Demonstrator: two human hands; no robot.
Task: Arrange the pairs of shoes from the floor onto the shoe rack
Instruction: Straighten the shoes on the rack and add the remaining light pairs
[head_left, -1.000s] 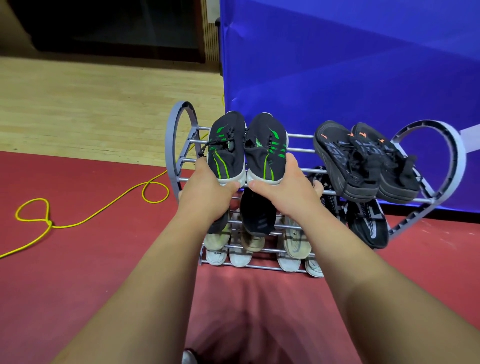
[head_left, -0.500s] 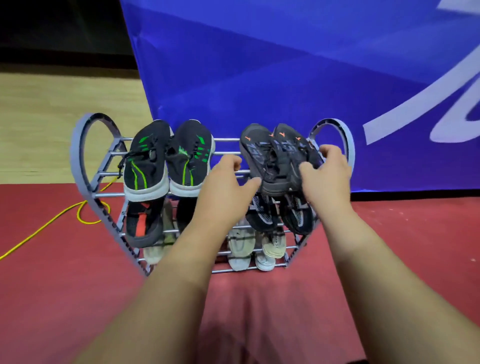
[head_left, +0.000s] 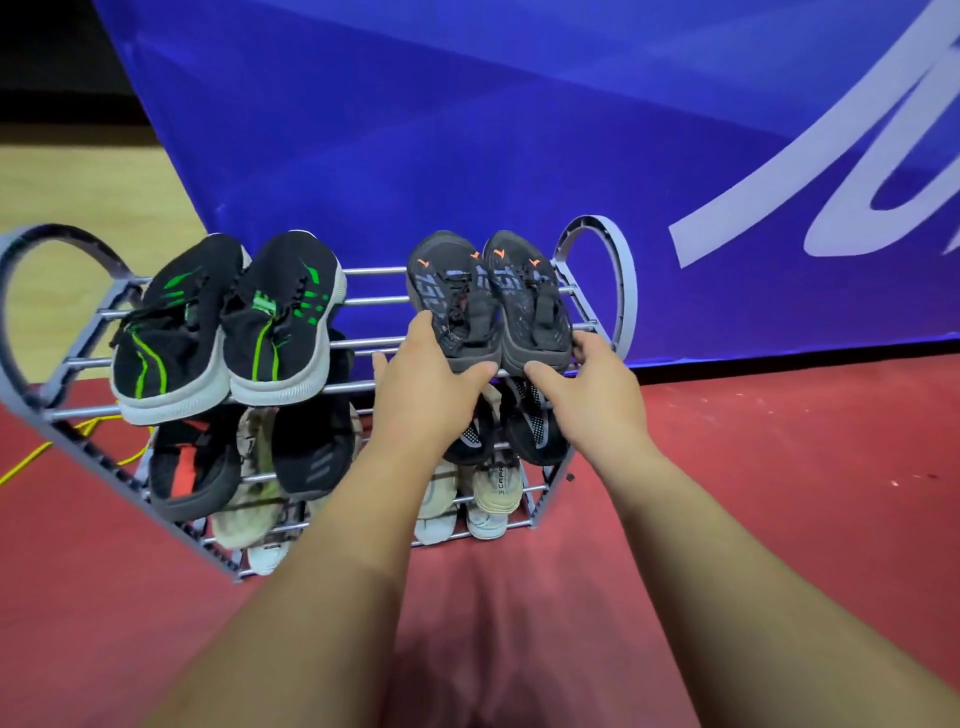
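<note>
Black sneakers (head_left: 483, 301) rest on top of the rack (head_left: 625, 291); my left hand (head_left: 426, 395) and right hand (head_left: 592, 395) clamp fingers (head_left: 422, 326) round their heels, likely squaring the pair.

The left hand (head_left: 421, 384) and the right hand (head_left: 592, 395) grip the dark grey sneakers (head_left: 488, 296) by the heels atop the shoe rack (head_left: 363, 301), at 3 o'clock from the black-green sneakers (head_left: 223, 322).
</note>
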